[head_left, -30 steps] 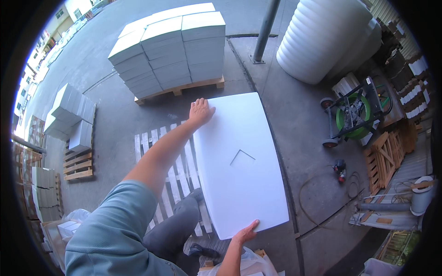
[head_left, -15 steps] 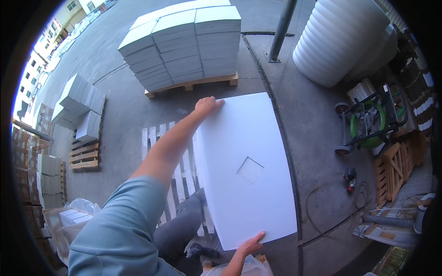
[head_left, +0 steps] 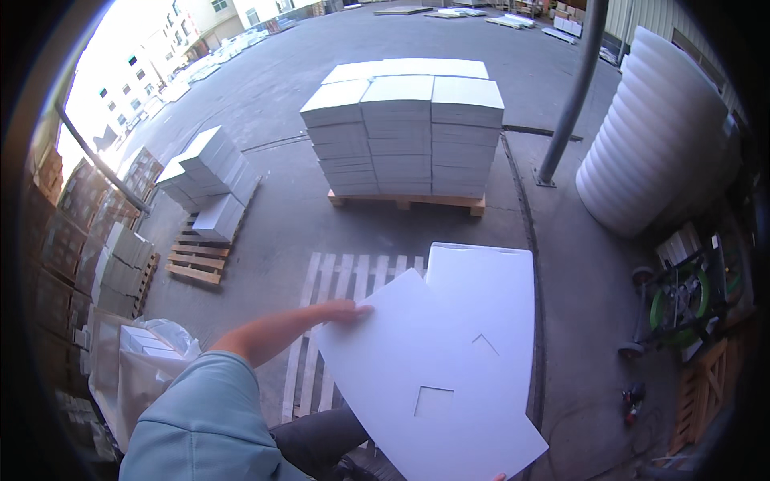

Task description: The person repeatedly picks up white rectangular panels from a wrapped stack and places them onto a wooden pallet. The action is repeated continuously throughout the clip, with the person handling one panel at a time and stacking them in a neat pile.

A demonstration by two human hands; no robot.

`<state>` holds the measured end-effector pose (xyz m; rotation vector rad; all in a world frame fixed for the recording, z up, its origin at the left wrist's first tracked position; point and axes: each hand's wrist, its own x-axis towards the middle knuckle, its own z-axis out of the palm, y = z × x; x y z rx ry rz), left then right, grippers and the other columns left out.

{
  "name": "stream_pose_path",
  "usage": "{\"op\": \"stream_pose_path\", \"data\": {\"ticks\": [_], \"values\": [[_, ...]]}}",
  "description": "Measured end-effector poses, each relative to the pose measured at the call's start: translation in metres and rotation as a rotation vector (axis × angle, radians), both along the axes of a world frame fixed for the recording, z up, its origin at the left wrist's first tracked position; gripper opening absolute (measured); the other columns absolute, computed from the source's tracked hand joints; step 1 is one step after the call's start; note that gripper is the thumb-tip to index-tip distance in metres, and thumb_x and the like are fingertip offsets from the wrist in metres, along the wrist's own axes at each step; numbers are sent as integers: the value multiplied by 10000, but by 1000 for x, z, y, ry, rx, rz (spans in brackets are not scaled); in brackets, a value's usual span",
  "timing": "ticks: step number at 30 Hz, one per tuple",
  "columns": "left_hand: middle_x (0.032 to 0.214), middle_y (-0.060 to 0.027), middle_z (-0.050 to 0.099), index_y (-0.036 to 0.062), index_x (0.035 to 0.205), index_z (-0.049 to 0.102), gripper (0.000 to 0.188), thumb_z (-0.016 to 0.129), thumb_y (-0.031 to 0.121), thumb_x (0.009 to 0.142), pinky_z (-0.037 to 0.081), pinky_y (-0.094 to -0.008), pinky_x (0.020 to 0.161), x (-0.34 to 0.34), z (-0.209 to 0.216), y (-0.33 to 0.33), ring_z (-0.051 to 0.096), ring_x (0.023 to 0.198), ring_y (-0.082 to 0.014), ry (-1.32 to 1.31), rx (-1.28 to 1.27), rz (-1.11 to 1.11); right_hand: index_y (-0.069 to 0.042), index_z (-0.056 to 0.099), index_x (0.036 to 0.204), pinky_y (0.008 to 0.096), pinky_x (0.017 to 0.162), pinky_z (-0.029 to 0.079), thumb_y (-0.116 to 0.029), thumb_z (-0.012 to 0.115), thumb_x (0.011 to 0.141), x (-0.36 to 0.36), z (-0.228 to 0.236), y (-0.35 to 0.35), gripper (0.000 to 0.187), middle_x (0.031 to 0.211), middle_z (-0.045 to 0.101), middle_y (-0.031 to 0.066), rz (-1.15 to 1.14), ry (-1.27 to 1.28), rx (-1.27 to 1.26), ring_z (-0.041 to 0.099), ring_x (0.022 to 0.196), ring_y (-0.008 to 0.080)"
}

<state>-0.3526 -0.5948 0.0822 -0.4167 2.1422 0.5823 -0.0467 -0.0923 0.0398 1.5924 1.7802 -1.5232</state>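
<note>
On the right, flat white sheets [head_left: 389, 345] obstruct the slatted wooden pallet [head_left: 327, 276]. Grey concrete floor [head_left: 385, 228] opens before stacked white boxes [head_left: 401, 144].

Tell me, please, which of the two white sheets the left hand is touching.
The upper sheet, turned askew, with the left hand at its edge. The sheet beneath is partly covered, clear of that hand.

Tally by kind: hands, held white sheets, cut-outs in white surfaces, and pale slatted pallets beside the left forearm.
Hands: 2 (left hand; right hand, fingertip only)
Held white sheet: 1
Cut-outs: 2
Pale slatted pallet: 1
Total: 6
</note>
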Motion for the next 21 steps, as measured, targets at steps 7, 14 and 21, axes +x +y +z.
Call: {"op": "stream_pose_path", "data": {"ticks": [7, 14, 21], "values": [[1346, -200, 480, -25, 1354, 449, 760, 328, 604, 946, 337, -475, 1046, -38, -9, 15, 474, 1230, -333, -92, 527, 229, 60, 401, 1352, 421, 1034, 368, -571, 501, 889, -75, -5, -16, 789, 1351, 455, 235, -24, 206, -54, 478, 1213, 344], [1304, -192, 524, -30, 1293, 527, 779, 361, 636, 924, 366, -402, 1027, -26, -8, 10, 511, 1175, -298, 3, 534, 292, 43, 426, 1344, 412, 1009, 397, -577, 441, 911, -115, -9, -25, 757, 1328, 493, 201, -19, 286, -126, 504, 1192, 322], [1307, -192, 516, -34, 1316, 486, 755, 425, 605, 918, 352, -415, 1046, -23, -25, 11, 497, 1198, -308, -31, 617, 446, 27, 450, 1335, 403, 984, 427, -584, 381, 932, -66, -13, -15, 735, 1305, 531, 167, -170, 464, -255, 530, 1171, 300]]}}
